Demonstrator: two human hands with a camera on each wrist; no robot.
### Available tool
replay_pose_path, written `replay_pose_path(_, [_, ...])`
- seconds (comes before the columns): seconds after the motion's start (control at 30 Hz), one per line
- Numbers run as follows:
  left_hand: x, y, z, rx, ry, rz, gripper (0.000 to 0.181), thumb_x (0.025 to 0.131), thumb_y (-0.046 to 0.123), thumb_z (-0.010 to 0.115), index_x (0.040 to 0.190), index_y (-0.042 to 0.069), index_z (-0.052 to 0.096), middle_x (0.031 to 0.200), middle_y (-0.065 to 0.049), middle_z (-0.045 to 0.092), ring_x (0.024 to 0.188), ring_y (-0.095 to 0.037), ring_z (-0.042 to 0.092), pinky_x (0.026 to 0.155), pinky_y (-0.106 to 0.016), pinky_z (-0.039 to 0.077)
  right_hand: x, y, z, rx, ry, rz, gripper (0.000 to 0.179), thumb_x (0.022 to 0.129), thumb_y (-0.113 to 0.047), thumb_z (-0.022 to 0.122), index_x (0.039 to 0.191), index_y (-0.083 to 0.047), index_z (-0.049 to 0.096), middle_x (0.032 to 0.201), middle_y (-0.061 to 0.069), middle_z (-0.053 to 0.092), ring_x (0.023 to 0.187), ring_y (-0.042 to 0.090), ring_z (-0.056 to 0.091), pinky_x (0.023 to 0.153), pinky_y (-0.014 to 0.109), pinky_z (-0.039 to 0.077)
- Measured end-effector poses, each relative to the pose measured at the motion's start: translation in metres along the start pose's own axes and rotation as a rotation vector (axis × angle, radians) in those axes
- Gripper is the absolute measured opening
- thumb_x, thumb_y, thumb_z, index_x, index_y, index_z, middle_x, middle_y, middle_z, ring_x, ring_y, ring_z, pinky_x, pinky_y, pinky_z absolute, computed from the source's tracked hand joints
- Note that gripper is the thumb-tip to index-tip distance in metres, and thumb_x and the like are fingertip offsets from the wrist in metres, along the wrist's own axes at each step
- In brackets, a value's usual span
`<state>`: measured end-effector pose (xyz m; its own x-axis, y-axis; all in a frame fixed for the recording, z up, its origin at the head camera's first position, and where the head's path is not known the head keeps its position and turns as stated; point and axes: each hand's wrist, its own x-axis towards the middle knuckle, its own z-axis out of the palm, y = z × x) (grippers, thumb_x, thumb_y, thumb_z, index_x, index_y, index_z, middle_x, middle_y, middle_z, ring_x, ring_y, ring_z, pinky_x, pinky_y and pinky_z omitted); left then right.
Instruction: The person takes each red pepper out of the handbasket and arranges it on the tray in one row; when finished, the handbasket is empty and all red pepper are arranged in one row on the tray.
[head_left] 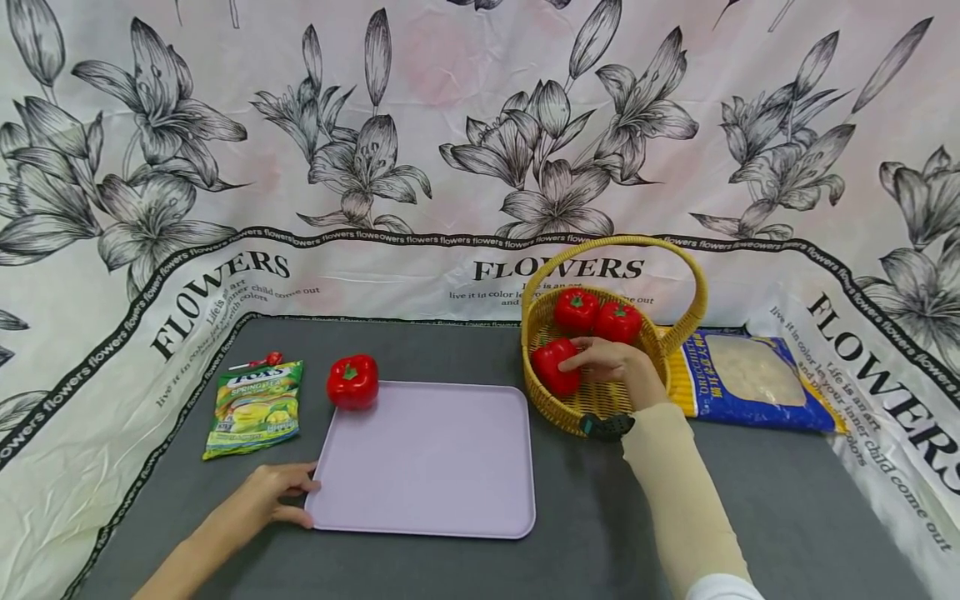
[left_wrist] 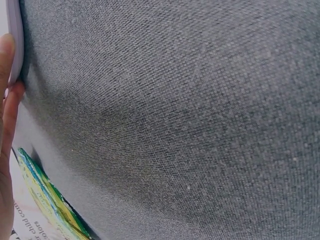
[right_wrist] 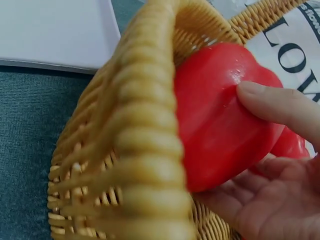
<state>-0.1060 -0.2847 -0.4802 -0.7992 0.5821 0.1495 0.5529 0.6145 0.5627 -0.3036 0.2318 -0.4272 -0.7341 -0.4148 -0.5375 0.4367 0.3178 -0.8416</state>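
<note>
One red pepper sits in the grasp of the right hand, thumb on its side and fingers beneath, within the wicker basket and close by its left wall. Its skin looks slick, so too light a pinch could drop it back against the two other peppers behind. Should it rise too little before moving sideways, it could snag on the rim, and the dark wrist strap, close to the near rim, might drag the basket askew. The left hand is at the left edge of the lilac tray; whether it pinches that edge or merely rests there, I can't tell. A jerk there could set the corner pepper, at the tray's far left, rolling.
</note>
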Motion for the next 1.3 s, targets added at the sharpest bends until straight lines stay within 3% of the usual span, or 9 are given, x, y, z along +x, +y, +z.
replay_pose_path(0.13, [0.001,0.002,-0.002,0.016,-0.012,-0.008,0.042,0.069,0.028,0.082,0.094,-0.004,0.072,0.108,-0.031,0.064,0.087,-0.015,0.068,0.066,-0.03,0.058,-0.002,0.004,-0.001,0.027,-0.003,-0.104,0.085,0.087,0.002,0.063,0.149,-0.001,0.004,0.151,0.026,0.017,0.136,0.04,0.024,0.114,0.049,0.024])
replay_pose_path(0.3, [0.002,0.002,-0.002,0.019,-0.007,0.003,0.041,0.069,0.027,0.082,0.093,-0.005,0.072,0.107,-0.031,0.064,0.087,-0.015,0.068,0.066,-0.029,0.058,-0.001,0.011,-0.004,0.023,0.036,-0.217,0.083,0.084,0.009,0.063,0.15,-0.006,0.016,0.152,0.023,0.019,0.135,0.039,0.026,0.11,0.049,0.031])
replay_pose_path(0.43, [0.003,0.002,-0.001,0.009,-0.013,0.0,0.042,0.069,0.027,0.082,0.094,-0.005,0.072,0.108,-0.032,0.064,0.087,-0.015,0.068,0.066,-0.029,0.058,0.001,0.017,-0.004,0.027,0.073,-0.231,0.084,0.082,0.01,0.065,0.149,-0.007,0.017,0.15,0.024,0.018,0.135,0.041,0.025,0.11,0.051,0.031])
replay_pose_path(0.67, [0.003,0.002,0.0,0.005,-0.011,-0.001,0.043,0.069,0.028,0.082,0.094,-0.005,0.072,0.108,-0.032,0.064,0.088,-0.016,0.068,0.066,-0.029,0.058,0.005,0.021,-0.001,0.067,0.091,-0.236,0.084,0.086,0.0,0.065,0.149,-0.01,0.01,0.149,0.025,0.02,0.135,0.042,0.026,0.111,0.051,0.028])
replay_pose_path(1.0, [0.002,0.005,-0.001,-0.01,-0.015,-0.008,0.041,0.069,0.027,0.082,0.093,-0.005,0.071,0.107,-0.032,0.064,0.089,-0.017,0.068,0.066,-0.03,0.058,0.003,0.024,-0.003,-0.07,0.169,-0.286,0.077,0.084,-0.008,0.073,0.148,-0.011,0.031,0.147,0.023,0.031,0.129,0.039,0.036,0.107,0.049,0.037])
replay_pose_path(1.3, [0.0,0.003,-0.001,0.002,-0.017,0.003,0.042,0.07,0.028,0.082,0.094,-0.005,0.071,0.107,-0.032,0.064,0.088,-0.013,0.067,0.066,-0.028,0.058,-0.003,0.024,-0.002,0.05,0.157,-0.273,0.077,0.083,0.001,0.072,0.147,-0.009,0.031,0.146,0.023,0.033,0.127,0.037,0.038,0.103,0.044,0.042])
